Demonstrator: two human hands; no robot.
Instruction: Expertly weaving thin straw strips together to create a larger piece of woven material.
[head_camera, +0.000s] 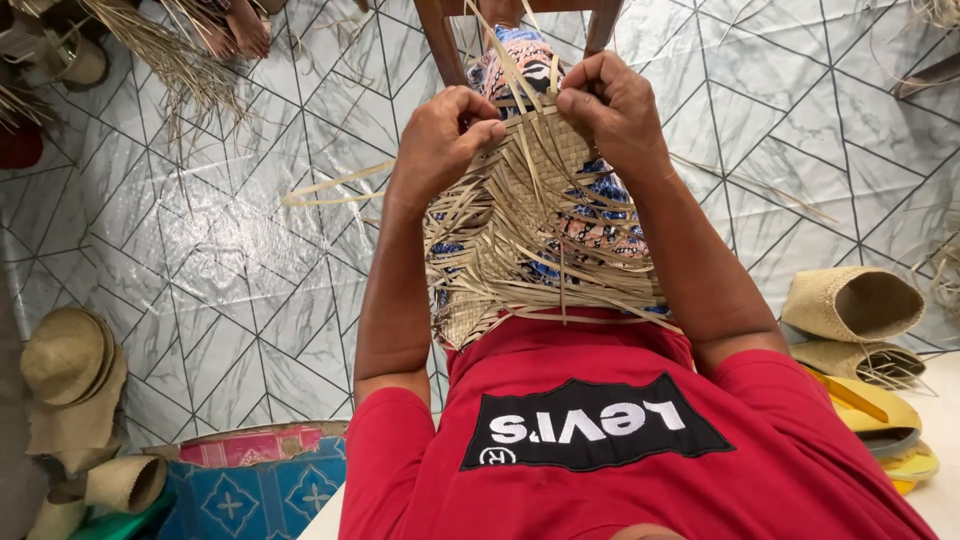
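Both my hands pinch straw strips at the far edge of a half-woven straw piece on my lap.

My left hand (440, 140) and right hand (612, 105) each close their grip on loose strips at the top edge of the woven straw piece (520, 230), which lies draped from my fingers down toward my red shirt (600, 440). The fingertips are tucked into the strands, so I cannot see exactly which strips they hold. Patterned cloth (600, 225) shows through beneath the weave. A wooden chair frame (440, 40) rises just beyond, cut off at the top. Finished straw hats (65, 355) lie on the tiled floor (230, 270) at left; woven straw hat crowns (850, 305) lie at right.
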